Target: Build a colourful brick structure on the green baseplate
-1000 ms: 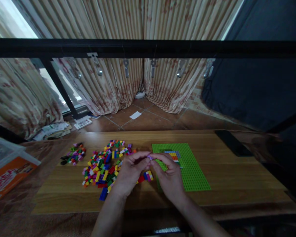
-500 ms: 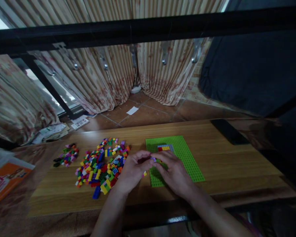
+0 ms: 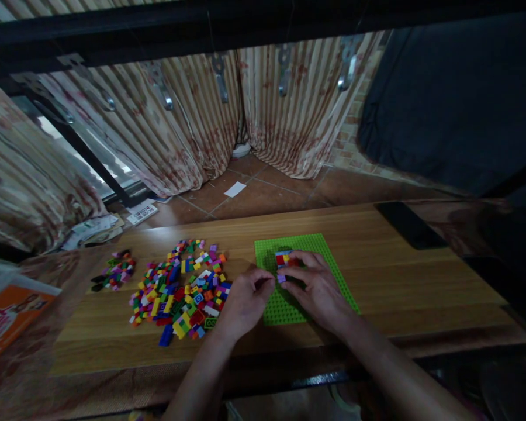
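A small purple brick (image 3: 281, 278) is pinched between the fingertips of my right hand (image 3: 318, 286), above the green baseplate (image 3: 284, 314). The other fingers of that hand reach over a small build of red, yellow and blue bricks (image 3: 282, 259) on the plate and partly hide it. Just to the left, over the plate's left edge, is my left hand (image 3: 245, 303), its thumb and forefinger pressed together. Whatever lies between those fingertips, if anything, is too small to make out. A gap separates the two hands.
A wide heap of mixed loose bricks (image 3: 175, 295) lies left of my hands, with a smaller pile (image 3: 117, 270) beyond it. A black phone (image 3: 411, 225) rests at the table's right. An orange and white box (image 3: 15, 316) stands at the far left.
My hands have come apart from around the purple brick. It now sits in my right hand alone, nearer the build. The camera view has shifted slightly.
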A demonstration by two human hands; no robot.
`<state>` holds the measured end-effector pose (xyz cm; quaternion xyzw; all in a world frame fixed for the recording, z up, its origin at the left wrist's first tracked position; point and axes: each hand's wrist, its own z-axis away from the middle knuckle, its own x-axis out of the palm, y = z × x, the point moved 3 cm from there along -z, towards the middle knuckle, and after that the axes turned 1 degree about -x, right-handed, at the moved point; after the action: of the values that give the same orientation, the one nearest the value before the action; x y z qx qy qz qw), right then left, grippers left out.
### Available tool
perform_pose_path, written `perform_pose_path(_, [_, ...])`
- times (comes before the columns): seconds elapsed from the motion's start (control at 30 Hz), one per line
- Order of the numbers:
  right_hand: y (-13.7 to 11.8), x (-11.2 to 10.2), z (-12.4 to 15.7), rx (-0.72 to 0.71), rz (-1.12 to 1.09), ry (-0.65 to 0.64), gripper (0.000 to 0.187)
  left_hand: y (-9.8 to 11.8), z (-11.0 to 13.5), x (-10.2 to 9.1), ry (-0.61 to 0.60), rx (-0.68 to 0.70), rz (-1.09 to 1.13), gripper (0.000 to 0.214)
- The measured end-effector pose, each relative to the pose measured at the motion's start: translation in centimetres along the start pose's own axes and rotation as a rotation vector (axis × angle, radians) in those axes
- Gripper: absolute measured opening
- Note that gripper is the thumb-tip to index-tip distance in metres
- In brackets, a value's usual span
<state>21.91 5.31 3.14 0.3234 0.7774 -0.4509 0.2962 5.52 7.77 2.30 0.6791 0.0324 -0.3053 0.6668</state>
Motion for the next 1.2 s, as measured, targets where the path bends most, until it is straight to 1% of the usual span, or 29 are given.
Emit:
perform_pose_path(0.17, [0.1,0.3,0.2,0.006,0.018,0.025,0.019,0.9,0.0,0.6,0.046,0.003,-0.200,0.021])
perform_pose_path(0.37, [0.3,0.1,0.3,0.055,0.038,0.022,0.025,1.3,0.0,1.1,0.051,0.039,-0.253,0.021])
perform_pose_path(0.5, [0.6,0.0,0.3,0.106,-0.001,0.025,0.028,1.5,-0.1,1.1,0.071,0.032,-0.308,0.020])
perform_pose_path(0.63, [1.3,-0.4,0.2,0.185,-0.079,0.075,0.025,1.6,-0.1,1.0,0.087,0.036,-0.327,0.020])
perform_pose_path(0.83, [1.8,-0.7,0.1,0.282,-0.135,0.083,0.024,1.7,-0.2,0.9,0.107,0.044,-0.328,0.020])
perform_pose_path(1.2, [1.7,0.4,-0.4,0.359,-0.135,0.118,0.032,1.8,-0.4,1.2,0.128,0.006,-0.326,0.024])
